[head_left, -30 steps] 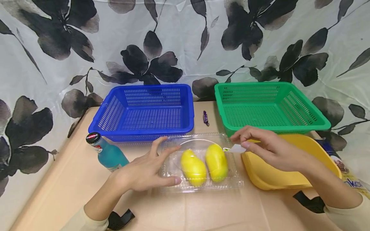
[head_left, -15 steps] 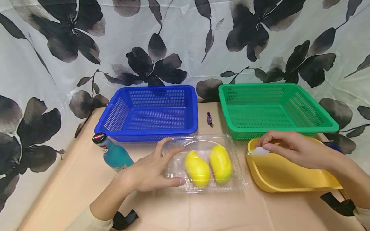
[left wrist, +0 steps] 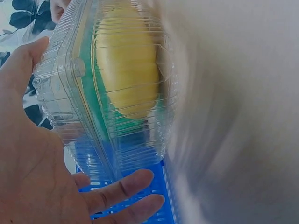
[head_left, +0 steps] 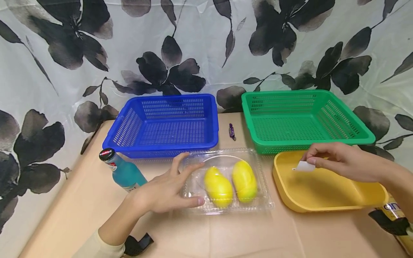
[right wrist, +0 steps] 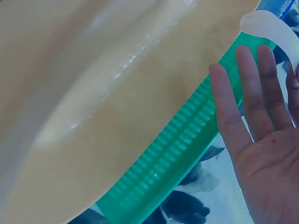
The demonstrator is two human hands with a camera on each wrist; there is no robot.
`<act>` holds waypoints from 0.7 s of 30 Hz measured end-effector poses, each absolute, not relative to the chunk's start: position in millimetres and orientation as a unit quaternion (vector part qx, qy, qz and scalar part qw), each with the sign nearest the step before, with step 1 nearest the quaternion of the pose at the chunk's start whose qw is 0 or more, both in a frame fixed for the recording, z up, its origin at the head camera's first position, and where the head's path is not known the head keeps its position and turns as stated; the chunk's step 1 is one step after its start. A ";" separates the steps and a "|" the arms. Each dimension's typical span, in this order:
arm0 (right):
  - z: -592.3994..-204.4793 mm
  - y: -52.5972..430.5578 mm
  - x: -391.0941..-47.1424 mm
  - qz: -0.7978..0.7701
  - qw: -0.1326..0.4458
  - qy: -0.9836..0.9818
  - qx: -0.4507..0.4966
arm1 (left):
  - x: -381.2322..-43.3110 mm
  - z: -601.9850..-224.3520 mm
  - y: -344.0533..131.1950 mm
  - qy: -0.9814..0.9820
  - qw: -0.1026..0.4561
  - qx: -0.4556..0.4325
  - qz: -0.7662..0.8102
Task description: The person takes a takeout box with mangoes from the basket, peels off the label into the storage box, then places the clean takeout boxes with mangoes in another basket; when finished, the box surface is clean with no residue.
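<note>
A floral cloth hangs behind a beige worktop. At the left, a blue bottle with a black cap is near the person's left wrist; whether it leans is hard to tell. Behind it, at the back, is a blue basket, seemingly set there to leave the front for working.

The left hand is spread wide at the left side of a clear plastic box, thumb towards the near edge, fingers towards the far one. It touches without wrapping round, probably to steady something so light. Two yellow mango-like fruits lie side by side under the box's lid, front and centre.

Beyond the box, a purple wrapped candy lies between the blue basket and a green basket. In front of the green one is a yellow tray. Over it, the right hand pinches a small white slip between thumb and forefinger, the other fingers extended in the wrist view; a fingertip grip suits something that thin. At far right, a gold packet is partly hidden.
</note>
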State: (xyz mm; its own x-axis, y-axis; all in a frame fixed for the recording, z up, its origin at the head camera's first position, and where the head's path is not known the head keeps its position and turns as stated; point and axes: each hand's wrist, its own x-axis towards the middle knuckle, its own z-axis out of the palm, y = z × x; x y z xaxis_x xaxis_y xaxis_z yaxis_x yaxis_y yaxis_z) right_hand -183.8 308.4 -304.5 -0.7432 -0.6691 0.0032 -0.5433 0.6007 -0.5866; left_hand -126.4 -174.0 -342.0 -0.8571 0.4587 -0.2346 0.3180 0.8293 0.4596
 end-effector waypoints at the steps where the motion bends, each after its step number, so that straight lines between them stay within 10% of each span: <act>1: -306.0 310.1 -185.4 -0.289 0.110 0.888 -0.341 | -126.4 -341.7 -174.5 0.941 0.173 0.206 0.208; 21: -333.9 357.5 -204.1 -0.213 0.118 0.925 -0.292 | -127.3 -341.3 -174.4 0.939 0.191 0.195 0.211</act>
